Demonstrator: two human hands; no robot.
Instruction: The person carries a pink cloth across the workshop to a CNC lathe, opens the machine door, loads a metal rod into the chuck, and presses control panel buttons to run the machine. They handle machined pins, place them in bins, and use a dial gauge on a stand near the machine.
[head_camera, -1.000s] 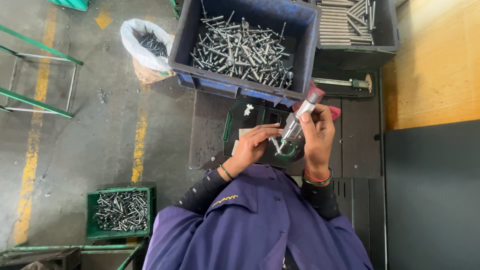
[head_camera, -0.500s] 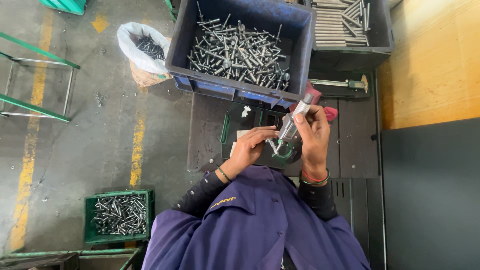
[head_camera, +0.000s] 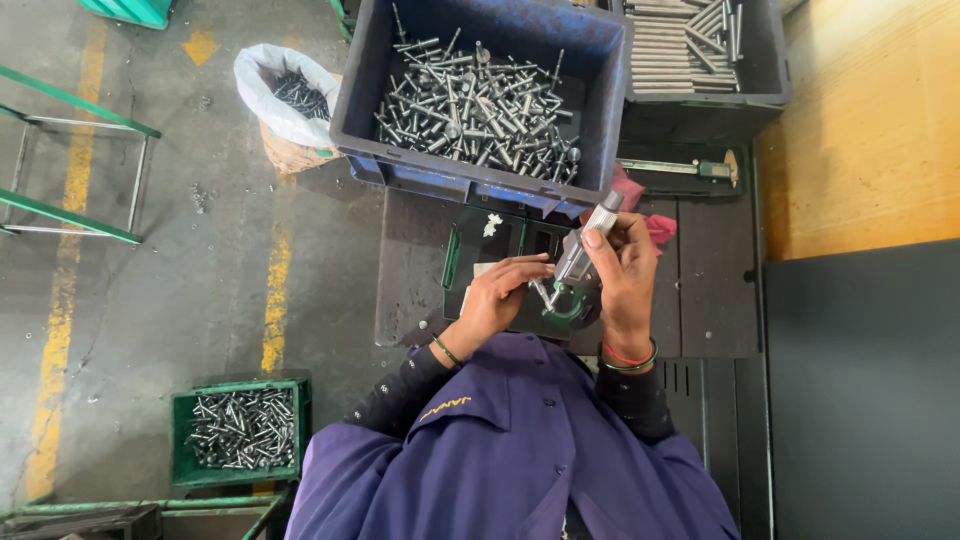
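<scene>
Dark blue bin (head_camera: 610, 70): sitting at the far edge of the dark workbench (head_camera: 715, 300), holding a loose heap of grey metal pins (head_camera: 480, 105), apparently the stock awaiting checking, though which pile is which cannot be told for certain. The heap is filling the bin floor, so by this count much is remaining.

Second dark bin (head_camera: 700, 105): standing just to the right of the blue bin, carrying straight grey rods laid side by side.

Green crate (head_camera: 240, 430): resting on the floor well below and left of the blue bin, filled in a single layer with similar pins; whether these are finished pieces cannot be told.

White sack (head_camera: 280, 90): slumping open on the floor just left of the blue bin, showing dark small parts inside.

Caliper (head_camera: 680, 168): lying unused on the workbench just below the second bin.

Micrometer (head_camera: 578, 270): being held just below the blue bin's near wall, green frame lowermost, grey barrel pointing up toward the bin.

Right hand (head_camera: 625, 275): wrapping round the micrometer, thumb lying on the barrel.

Left hand (head_camera: 500, 295): fingers pinched narrow on one small pin (head_camera: 541, 292), presenting it at the frame's opening. Judged stage: one piece in mid-measurement.
</scene>
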